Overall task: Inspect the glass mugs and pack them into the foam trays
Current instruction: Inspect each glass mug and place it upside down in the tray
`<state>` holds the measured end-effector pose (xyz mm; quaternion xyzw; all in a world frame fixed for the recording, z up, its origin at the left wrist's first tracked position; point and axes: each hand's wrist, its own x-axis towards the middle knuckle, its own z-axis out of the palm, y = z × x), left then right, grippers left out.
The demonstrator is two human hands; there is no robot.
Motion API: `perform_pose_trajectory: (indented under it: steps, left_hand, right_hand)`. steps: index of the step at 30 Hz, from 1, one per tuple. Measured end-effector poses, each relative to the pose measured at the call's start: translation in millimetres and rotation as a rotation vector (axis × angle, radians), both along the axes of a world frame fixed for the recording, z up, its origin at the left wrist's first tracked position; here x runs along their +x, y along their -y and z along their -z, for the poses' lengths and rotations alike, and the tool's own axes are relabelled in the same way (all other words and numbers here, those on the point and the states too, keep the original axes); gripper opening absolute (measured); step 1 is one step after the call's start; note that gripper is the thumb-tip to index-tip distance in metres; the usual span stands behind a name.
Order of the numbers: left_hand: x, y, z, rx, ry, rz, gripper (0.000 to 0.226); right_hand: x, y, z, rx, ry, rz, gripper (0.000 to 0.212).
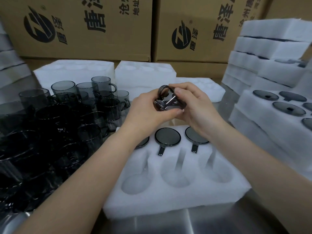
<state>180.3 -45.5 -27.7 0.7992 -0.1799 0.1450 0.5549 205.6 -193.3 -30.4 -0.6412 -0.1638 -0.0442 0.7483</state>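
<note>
Dim, soft light; warped, blurred edges

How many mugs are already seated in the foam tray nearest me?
3, all in the far row of the near tray: left mug, partly hidden by the left forearm; middle mug; right mug, partly behind the right wrist. The near row's three pockets are empty.

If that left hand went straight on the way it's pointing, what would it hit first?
Probably the right hand: the left hand points rightward at it, with only the smoky dark glass mug they both hold between them.
</note>
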Motion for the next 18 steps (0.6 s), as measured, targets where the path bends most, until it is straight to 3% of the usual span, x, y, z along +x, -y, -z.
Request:
perform_pose_trajectory:
  steps: [8,13,18]
  left_hand:
    - [-2,4,2,0.207,0.107,0.045,0.047]
    - [-3,5,-3,0.168,0.056,-0.024,0.060]
    - [-11,-2,-28,0.194,-0.023,-0.068,0.045]
  right_hand:
    - [-1,-2,-1,-0.035,-0.044,0.136,0.026]
    - [1,-2,-5,0.030,-0.128,0.134,0.025]
    - [0,3,-9,0.018,-0.169,-0.014,0.027]
